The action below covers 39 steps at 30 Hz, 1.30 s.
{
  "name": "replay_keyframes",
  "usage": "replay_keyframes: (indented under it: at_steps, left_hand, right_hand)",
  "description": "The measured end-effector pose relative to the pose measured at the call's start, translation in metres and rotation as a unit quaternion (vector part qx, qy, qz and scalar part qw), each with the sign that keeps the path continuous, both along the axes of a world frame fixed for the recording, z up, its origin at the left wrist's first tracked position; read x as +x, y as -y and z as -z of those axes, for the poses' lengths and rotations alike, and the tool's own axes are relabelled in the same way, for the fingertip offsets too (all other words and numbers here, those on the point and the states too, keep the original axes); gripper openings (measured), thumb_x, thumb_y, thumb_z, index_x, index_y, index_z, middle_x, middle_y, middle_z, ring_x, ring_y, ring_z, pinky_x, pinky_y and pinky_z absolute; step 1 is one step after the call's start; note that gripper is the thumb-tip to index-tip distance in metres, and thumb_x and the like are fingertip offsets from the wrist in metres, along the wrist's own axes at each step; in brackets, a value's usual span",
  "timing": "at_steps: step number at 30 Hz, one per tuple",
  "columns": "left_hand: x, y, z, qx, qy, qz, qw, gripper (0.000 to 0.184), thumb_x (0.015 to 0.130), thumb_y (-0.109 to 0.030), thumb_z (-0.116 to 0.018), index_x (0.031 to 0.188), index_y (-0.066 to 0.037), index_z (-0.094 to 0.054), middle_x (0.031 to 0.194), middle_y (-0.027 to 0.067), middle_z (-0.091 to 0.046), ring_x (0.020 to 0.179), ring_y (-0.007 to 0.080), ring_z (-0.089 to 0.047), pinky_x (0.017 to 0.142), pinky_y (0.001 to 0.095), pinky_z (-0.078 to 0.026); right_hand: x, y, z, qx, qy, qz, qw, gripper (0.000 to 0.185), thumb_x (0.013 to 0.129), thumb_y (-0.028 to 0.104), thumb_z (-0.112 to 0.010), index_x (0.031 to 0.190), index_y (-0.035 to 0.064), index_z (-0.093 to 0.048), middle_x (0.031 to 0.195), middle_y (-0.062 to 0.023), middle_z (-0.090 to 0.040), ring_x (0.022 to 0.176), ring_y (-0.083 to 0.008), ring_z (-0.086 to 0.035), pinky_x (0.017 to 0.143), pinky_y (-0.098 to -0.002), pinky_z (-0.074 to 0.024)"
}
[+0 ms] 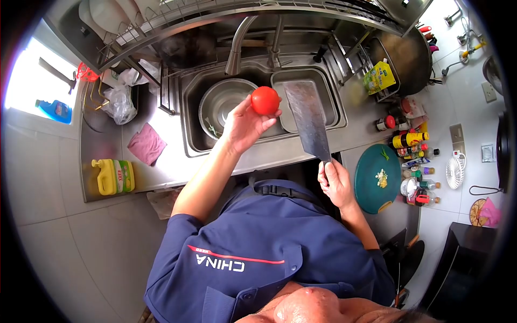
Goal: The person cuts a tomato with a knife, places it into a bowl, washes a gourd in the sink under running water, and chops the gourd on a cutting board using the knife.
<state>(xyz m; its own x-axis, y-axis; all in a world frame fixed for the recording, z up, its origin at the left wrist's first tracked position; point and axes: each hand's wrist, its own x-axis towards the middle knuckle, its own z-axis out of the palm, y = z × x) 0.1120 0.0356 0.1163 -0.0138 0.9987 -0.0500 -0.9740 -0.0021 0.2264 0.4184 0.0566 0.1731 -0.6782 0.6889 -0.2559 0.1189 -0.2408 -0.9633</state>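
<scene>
- The left hand [246, 129] holds one smooth, glossy, round red tomato [265, 100], fingers cupped about its sides, raised above the sink near the divider between the two bowls
- The right hand [337, 184] is wrapped round the handle of one broad grey metal cleaver [309, 116] (the fingers hide most of that handle), its flat, streaked, roughly rectangular blade reaching up in front of the right bowl
- One stainless-steel sink [186, 107] with two bowls is set into a smooth metal countertop [175, 161]
- The left bowl contains one round metal basin [218, 99] with thin green sprigs [212, 129] inside; the right bowl has one rectangular metal tray [329, 99] with rounded corners
- One round dark-green chopping board [371, 156] lies on the countertop's right-hand stretch, bearing one small heap of chopped white and yellowish bits [381, 178] and slim green pieces [384, 154]
- Bottles and jars [410, 140] with coloured caps crowd along that stretch's right edge (too packed to count)
- One crumpled pink cloth [146, 144] lies left of the sink
- One yellow plastic jug [107, 177] sits near the countertop's front left corner
</scene>
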Motion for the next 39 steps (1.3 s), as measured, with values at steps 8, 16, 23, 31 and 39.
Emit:
replay_keyframes:
  at_steps: [8, 16, 23, 31, 39]
  left_hand:
    - [0.003, 0.001, 0.003, -0.036, -0.02, 0.009, 0.999, 0.064, 0.101, -0.061, -0.047, 0.138, -0.009, -0.048, 0.12, 0.0203, -0.064, 0.077, 0.0217, -0.066, 0.064, 0.0308, -0.056]
    - [0.008, 0.003, -0.007, -0.061, -0.046, -0.009, 0.997, 0.067, 0.101, -0.064, -0.041, 0.142, -0.012, -0.047, 0.111, 0.0197, -0.064, 0.076, 0.027, -0.063, 0.066, 0.0363, -0.057]
    - [0.007, 0.007, -0.009, -0.004, -0.066, -0.013, 0.998, 0.056, 0.098, -0.034, -0.042, 0.147, -0.005, -0.043, 0.124, 0.0191, -0.062, 0.091, 0.0293, -0.064, 0.076, 0.0435, -0.057]
    - [0.013, 0.01, -0.013, -0.002, -0.134, -0.049, 0.99, 0.058, 0.098, -0.031, -0.045, 0.15, -0.006, -0.039, 0.13, 0.0164, -0.057, 0.103, 0.0284, -0.06, 0.081, 0.0427, -0.053]
    - [0.011, 0.004, -0.001, 0.019, -0.088, -0.01, 0.996, 0.052, 0.106, -0.044, -0.041, 0.143, -0.008, -0.046, 0.127, 0.0144, -0.06, 0.097, 0.0266, -0.061, 0.077, 0.0372, -0.053]
  right_hand:
    - [0.001, 0.001, -0.001, 0.009, 0.006, -0.008, 1.0, 0.037, 0.108, 0.039, -0.048, 0.091, 0.0057, -0.054, 0.069, 0.0032, -0.047, 0.056, -0.0033, -0.04, 0.048, -0.0199, -0.0329]
    - [0.001, 0.003, -0.003, 0.035, 0.011, -0.014, 0.999, 0.038, 0.108, 0.039, -0.049, 0.091, 0.0052, -0.054, 0.069, 0.0032, -0.046, 0.056, -0.0031, -0.039, 0.049, -0.0198, -0.0327]
    - [0.001, 0.003, -0.003, 0.067, 0.018, -0.031, 0.997, 0.04, 0.108, 0.043, -0.046, 0.093, 0.0069, -0.051, 0.07, 0.0026, -0.046, 0.055, -0.003, -0.038, 0.047, -0.019, -0.0302]
    - [-0.001, 0.006, -0.004, 0.067, 0.008, -0.012, 0.998, 0.036, 0.107, 0.035, -0.051, 0.09, 0.0039, -0.054, 0.068, 0.0034, -0.045, 0.057, -0.0035, -0.038, 0.051, -0.0209, -0.0324]
    - [-0.002, 0.008, -0.003, 0.094, 0.028, -0.02, 0.995, 0.036, 0.107, 0.035, -0.053, 0.089, 0.0031, -0.055, 0.067, 0.003, -0.047, 0.057, -0.0043, -0.04, 0.052, -0.0221, -0.0349]
